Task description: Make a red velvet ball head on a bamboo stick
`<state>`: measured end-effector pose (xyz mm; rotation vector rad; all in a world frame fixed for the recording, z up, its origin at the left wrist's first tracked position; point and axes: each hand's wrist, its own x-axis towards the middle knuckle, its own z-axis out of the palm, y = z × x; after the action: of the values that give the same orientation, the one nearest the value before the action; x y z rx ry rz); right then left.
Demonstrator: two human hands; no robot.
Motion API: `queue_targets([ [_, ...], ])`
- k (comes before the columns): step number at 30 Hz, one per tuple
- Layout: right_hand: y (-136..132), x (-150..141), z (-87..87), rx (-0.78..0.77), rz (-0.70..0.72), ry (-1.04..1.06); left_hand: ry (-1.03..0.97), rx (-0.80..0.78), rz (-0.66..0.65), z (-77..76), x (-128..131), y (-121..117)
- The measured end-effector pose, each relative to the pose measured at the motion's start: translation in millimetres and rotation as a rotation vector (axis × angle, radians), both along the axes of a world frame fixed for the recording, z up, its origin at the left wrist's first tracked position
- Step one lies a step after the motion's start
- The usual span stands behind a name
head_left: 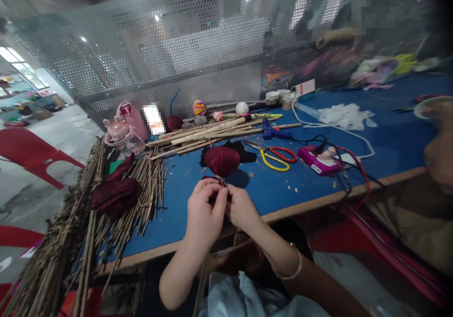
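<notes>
A dark red cloth-covered ball (222, 161) stands just beyond my fingertips, above the table's near half. Its cloth narrows to a gathered neck on the side towards me. My left hand (205, 206) is closed on that gathered cloth, thumb pressed against the curled fingers. Close against it, my right hand (243, 207) pinches the same neck from the right. Something thin and pale, perhaps thread or wire, shows at the neck; the fingers hide the rest. Behind the ball lies a piece of black cloth (249, 155). Scissors (278, 157) with red and yellow handles lie to its right.
Bundled sticks (88, 218) and a dark red cloth (116, 195) cover the table's left side. Thin sticks (212, 132) lie along the back. A blue glue gun (274, 130), a magenta power strip (320, 160) and cables lie right. Another person's hand (440, 154) is at the right edge.
</notes>
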<state>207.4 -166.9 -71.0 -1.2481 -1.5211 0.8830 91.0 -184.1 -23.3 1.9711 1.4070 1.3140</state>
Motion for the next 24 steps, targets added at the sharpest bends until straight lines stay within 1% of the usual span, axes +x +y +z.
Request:
queue_targets([
  [3, 1, 6, 0.8, -0.048, 0.053, 0.001, -0.130, -0.033, 0.020, -5.8, 2, 0],
  [7, 1, 19, 8.0, -0.137, 0.198, 0.000, -0.331, -0.215, 0.021, -11.4, -8, 13],
  [9, 2, 26, 11.1, -0.173, 0.215, 0.025, -0.407, -0.282, 0.025, -13.2, -14, 24],
  [11, 4, 30, 11.6, -0.159, 0.142, 0.050, -0.430, -0.313, 0.039, -15.3, -18, 35],
  [13, 7, 32, 9.5, -0.107, 0.025, 0.045, -0.415, -0.340, 0.050, -18.4, -20, 43],
  [15, 10, 31, 6.1, -0.084, -0.070, 0.022, -0.380, -0.363, 0.067, -22.8, -21, 47],
  [17, 13, 30, 3.0, -0.100, -0.133, 0.009, -0.350, -0.377, 0.094, -27.5, -20, 49],
  [20, 16, 28, 0.3, -0.126, -0.190, 0.030, -0.344, -0.417, 0.110, -32.7, -18, 48],
  [22, 18, 27, -0.8, -0.124, -0.200, 0.032, -0.343, -0.441, 0.108, -34.2, -17, 49],
  [24, 19, 27, -2.2, -0.114, -0.188, 0.002, -0.296, -0.409, 0.123, -33.8, -18, 51],
])
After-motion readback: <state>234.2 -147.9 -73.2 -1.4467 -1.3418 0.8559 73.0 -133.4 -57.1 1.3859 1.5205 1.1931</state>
